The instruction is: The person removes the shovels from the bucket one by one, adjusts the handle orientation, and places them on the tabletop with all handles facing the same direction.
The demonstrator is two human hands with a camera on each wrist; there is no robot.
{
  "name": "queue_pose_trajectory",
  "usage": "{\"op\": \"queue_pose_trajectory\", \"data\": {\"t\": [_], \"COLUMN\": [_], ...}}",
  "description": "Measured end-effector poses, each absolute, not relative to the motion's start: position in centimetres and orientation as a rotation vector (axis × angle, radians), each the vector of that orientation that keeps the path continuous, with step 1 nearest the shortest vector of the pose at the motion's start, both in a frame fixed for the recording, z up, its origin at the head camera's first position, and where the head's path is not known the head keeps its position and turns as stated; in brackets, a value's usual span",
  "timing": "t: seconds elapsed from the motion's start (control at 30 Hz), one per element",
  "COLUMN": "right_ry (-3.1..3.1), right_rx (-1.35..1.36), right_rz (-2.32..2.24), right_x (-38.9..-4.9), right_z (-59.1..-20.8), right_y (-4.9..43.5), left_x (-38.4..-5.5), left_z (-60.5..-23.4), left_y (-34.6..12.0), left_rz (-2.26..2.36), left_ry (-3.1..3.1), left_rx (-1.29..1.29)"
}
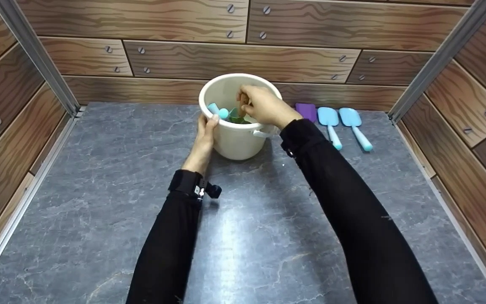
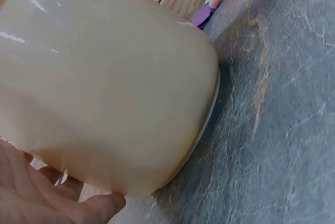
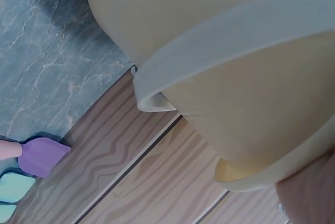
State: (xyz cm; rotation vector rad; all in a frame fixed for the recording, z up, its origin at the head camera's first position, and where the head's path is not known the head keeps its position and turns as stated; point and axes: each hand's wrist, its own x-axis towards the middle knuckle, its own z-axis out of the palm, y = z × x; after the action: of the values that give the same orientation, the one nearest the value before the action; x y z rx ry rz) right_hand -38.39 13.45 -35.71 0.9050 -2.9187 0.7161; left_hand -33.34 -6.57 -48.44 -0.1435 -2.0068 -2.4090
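Observation:
A cream-white bucket stands upright against the back wall, its handle hanging on the right. My left hand rests on its left side near the rim; in the left wrist view, the thumb and fingers of that hand touch the outer wall. Over the rim, my right hand reaches down into the bucket with bent fingers. Whether they grip something is hidden. Inside, a turquoise handle end, a light-blue piece and something green show beside the right fingers.
Right of the bucket lie a purple shovel and two light-blue shovels, one nearer the bucket and one farther right. Wood-patterned panels enclose the grey marbled floor at the back and sides.

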Motion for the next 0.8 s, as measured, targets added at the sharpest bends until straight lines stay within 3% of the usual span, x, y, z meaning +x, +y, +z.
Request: {"op": "queue_pose_trajectory", "data": {"t": [0.3, 0.8], "right_ry": [-2.873, -2.79], "right_rx": [0.732, 0.752], "right_rz": [0.968, 0.986], "right_x": [-38.54, -38.39], "right_z": [-36.13, -35.94], "right_y": [13.75, 14.42], "left_x": [-33.47, -33.41], "left_z": [-48.61, -48.45], "left_y": [-6.57, -6.61], "left_rz": [-2.401, -2.414], "left_ry": [-2.01, -2.012], "left_rx": [-0.114, -0.125]}}
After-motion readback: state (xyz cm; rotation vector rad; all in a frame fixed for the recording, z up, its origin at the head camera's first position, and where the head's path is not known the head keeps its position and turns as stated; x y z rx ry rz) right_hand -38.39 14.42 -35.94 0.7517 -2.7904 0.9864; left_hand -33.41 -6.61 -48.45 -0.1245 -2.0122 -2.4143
